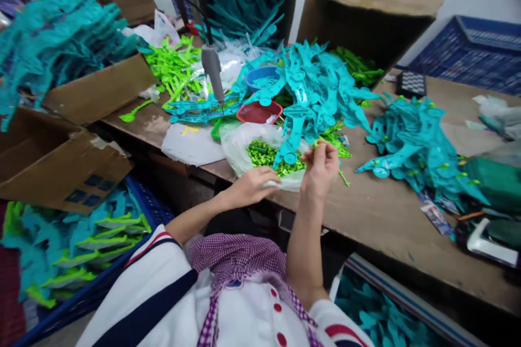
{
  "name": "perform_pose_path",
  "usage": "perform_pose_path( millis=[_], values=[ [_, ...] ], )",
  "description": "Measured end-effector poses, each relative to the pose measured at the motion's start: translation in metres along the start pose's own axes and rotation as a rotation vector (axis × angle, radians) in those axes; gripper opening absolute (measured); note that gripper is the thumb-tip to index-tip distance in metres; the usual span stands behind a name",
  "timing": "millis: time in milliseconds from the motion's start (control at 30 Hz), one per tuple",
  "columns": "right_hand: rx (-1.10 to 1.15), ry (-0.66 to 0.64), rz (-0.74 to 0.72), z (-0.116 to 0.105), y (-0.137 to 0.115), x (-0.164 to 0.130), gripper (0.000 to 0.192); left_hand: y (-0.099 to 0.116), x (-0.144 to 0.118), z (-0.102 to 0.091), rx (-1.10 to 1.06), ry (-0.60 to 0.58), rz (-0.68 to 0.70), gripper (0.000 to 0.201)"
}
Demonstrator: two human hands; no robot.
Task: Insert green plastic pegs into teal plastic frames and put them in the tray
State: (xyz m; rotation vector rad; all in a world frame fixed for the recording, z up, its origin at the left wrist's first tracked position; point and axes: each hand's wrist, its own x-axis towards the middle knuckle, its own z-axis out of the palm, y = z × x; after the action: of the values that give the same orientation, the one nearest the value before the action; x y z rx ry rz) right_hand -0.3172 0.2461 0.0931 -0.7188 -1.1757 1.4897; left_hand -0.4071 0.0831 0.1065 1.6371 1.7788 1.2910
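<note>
Possibly the small green plastic piece point(315, 145) pinched in the right hand point(320, 169) slips; the left hand point(252, 184), fingers bent, grips the clear plastic bag point(244, 146) at centre frame.

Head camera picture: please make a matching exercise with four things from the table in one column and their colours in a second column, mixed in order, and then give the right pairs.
Things:
1. small bowl
2. shallow tray beside the bowl
3. small pieces in the clear plastic bag by the left hand
4. big pile of flat plastic parts in the middle of the table

Colours:
A. teal
B. red
C. bright green
D. blue

Right pairs: 1-D, 2-B, 3-C, 4-A.
</note>
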Motion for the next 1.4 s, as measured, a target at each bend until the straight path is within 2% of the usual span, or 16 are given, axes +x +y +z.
perform_pose_path(
  millis=[100, 233, 333, 400, 533, 667, 767, 867, 933, 1000, 1067, 1133, 1200, 1267, 1333, 1400],
  values=[
    [-0.038, -0.077, 0.086, -0.023, 0.005, -0.001, 0.037, -0.043, 0.012, 0.014, 0.222, 0.135, -0.168, 0.028],
    [-0.164, -0.062, 0.204, -0.07, 0.008, -0.022, 0.037, -0.077, 0.041, 0.035, 0.341, 0.192, -0.367, 0.056],
    [-0.231, -0.228, 0.192, -0.071, 0.007, -0.027, 0.036, -0.089, 0.074, 0.054, 0.334, 0.252, -0.504, 0.073],
    [-0.247, -0.326, 0.209, -0.068, 0.01, -0.024, 0.037, -0.091, 0.093, 0.063, 0.272, 0.309, -0.551, 0.067],
    [-0.28, -0.278, 0.214, -0.072, 0.008, -0.018, 0.031, -0.086, 0.108, 0.064, 0.197, 0.478, -0.438, 0.033],
    [-0.315, -0.198, -0.079, -0.064, -0.017, -0.006, 0.021, -0.06, 0.087, 0.051, 0.111, 0.571, -0.247, 0.032],
    [-0.276, -0.224, -0.143, -0.066, -0.036, 0.003, 0.02, -0.028, 0.055, 0.041, 0.064, 0.438, -0.098, 0.034],
    [-0.254, -0.237, 0.006, -0.102, -0.04, -0.013, 0.022, -0.007, 0.031, 0.047, -0.074, 0.047, -0.021, 0.037],
    [-0.228, -0.11, 0.121, -0.135, -0.033, -0.035, 0.024, -0.004, 0.027, 0.067, -0.183, -0.257, -0.005, 0.041],
    [-0.193, 0.16, 0.155, -0.163, -0.021, -0.054, 0.03, -0.007, 0.029, 0.097, -0.262, -0.42, -0.046, 0.045],
    [-0.182, 0.457, 0.124, -0.184, -0.008, -0.06, 0.038, -0.015, 0.033, 0.127, -0.33, -0.451, -0.114, 0.047],
    [-0.183, 0.598, 0.125, -0.197, 0.005, -0.055, 0.044, -0.025, 0.036, 0.148, -0.36, -0.416, -0.174, 0.042],
    [-0.194, 0.548, 0.207, -0.209, 0.012, -0.043, 0.048, -0.038, 0.038, 0.16, -0.318, -0.373, -0.205, 0.033],
    [-0.226, 0.395, 0.351, -0.226, 0.012, -0.034, 0.052, -0.051, 0.041, 0.161, -0.228, -0.353, -0.205, 0.028],
    [-0.288, 0.247, 0.505, -0.247, 0.001, -0.031, 0.054, -0.063, 0.046, 0.158, -0.146, -0.375, -0.182, 0.028],
    [-0.404, 0.208, 0.564, -0.267, -0.018, -0.035, 0.055, -0.072, 0.051, 0.154, -0.054, -0.377, -0.187, 0.031]
  ],
)
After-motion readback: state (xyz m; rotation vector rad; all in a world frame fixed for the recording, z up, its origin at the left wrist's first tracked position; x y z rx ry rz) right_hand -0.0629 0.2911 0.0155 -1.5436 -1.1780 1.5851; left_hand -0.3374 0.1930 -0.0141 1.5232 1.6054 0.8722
